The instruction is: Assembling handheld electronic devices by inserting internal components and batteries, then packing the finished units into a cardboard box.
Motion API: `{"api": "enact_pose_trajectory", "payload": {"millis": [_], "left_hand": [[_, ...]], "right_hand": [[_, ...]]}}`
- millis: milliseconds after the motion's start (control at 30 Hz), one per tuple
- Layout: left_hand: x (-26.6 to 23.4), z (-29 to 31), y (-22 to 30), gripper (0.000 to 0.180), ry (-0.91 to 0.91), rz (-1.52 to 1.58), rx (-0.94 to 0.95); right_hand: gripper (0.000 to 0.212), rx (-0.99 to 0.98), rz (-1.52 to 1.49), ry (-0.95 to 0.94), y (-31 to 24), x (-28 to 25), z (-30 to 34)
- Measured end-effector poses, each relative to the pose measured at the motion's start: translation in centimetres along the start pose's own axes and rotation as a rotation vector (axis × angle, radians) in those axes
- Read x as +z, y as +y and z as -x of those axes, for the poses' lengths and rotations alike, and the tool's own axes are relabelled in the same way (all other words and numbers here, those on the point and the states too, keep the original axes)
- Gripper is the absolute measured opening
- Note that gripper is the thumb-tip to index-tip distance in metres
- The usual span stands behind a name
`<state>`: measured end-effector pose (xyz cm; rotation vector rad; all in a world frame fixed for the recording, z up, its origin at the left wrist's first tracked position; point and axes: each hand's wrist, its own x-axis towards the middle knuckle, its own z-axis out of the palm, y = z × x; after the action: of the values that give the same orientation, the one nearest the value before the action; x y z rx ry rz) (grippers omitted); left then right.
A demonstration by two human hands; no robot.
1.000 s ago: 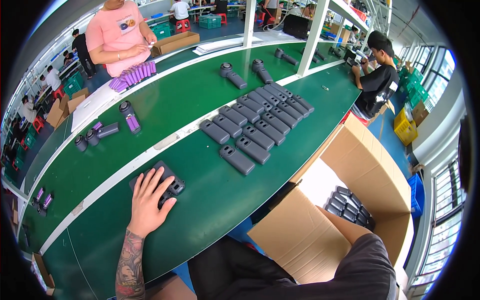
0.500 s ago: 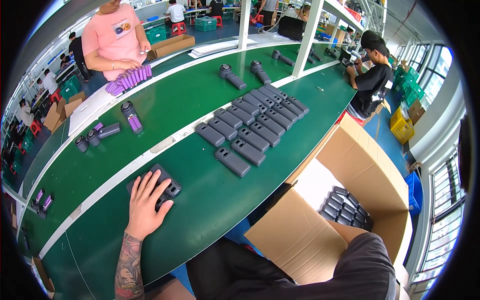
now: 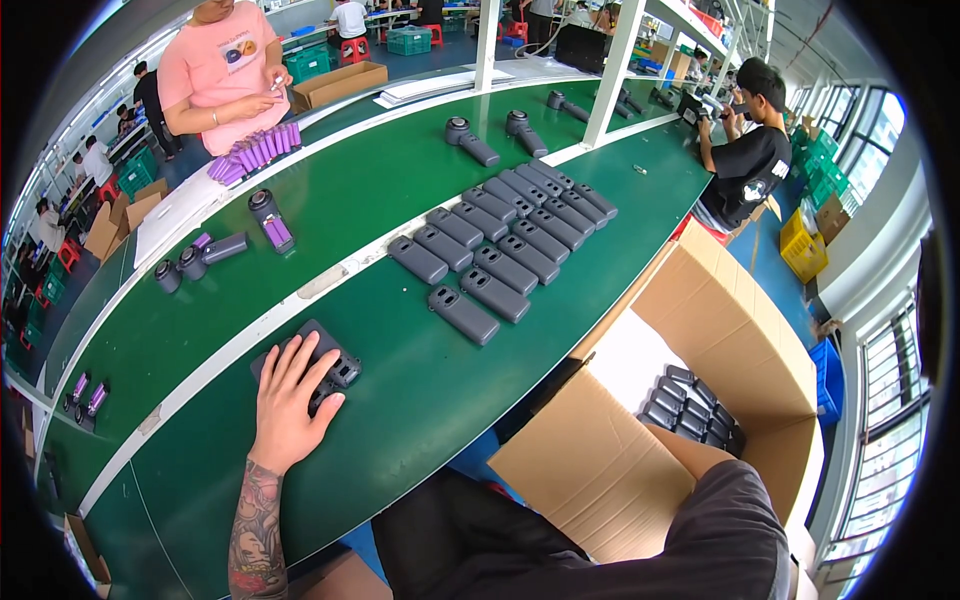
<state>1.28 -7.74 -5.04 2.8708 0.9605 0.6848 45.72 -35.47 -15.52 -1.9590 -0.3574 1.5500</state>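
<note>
On the near side of the green table, my left hand (image 3: 290,405) lies palm down with fingers spread over a few dark grey plastic housings (image 3: 343,368). It rests on them without gripping, and covers most of them. My right forearm reaches down into an open cardboard box (image 3: 580,470) at the right; the box's near flap hides that hand. Inside the box, rows of dark grey housings (image 3: 690,405) lie beside a white sheet (image 3: 632,362). More grey housings (image 3: 515,240) are laid out in slanting rows on the table, ahead of my left hand.
Handheld grey devices with round heads (image 3: 470,140) lie along the far green strip (image 3: 350,185), some showing purple cells. Across it, a person in pink (image 3: 225,75) stands by a purple cell pile (image 3: 255,152). A white post (image 3: 612,75) rises there. Another person (image 3: 750,140) works at far right.
The person in pink has lifted a hand off the purple cells and brought both hands together. My view has shifted slightly; my left hand stays on the housings.
</note>
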Motion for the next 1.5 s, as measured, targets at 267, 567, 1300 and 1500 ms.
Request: {"api": "enact_pose_trajectory", "payload": {"millis": [267, 567, 1300, 1500], "left_hand": [[0.0, 0.6, -0.2, 0.049, 0.003, -0.022, 0.011], [-0.1, 0.6, -0.4, 0.047, 0.042, -0.030, 0.034], [-1.9, 2.1, -0.4, 0.061, 0.070, -0.053, -0.004], [-0.3, -0.2, -0.7, 0.056, 0.027, -0.050, 0.061]], "right_hand": [[0.054, -0.062, 0.075, -0.078, -1.0, -3.0, 3.8], [0.064, -0.875, -0.528, 0.038, -13.6, -3.4, 10.0], [0.024, -0.817, 0.447, -0.409, -30.5, 29.6, -0.1], [0.023, -0.816, 0.301, -0.439, -30.8, 26.8, 0.8]]}}
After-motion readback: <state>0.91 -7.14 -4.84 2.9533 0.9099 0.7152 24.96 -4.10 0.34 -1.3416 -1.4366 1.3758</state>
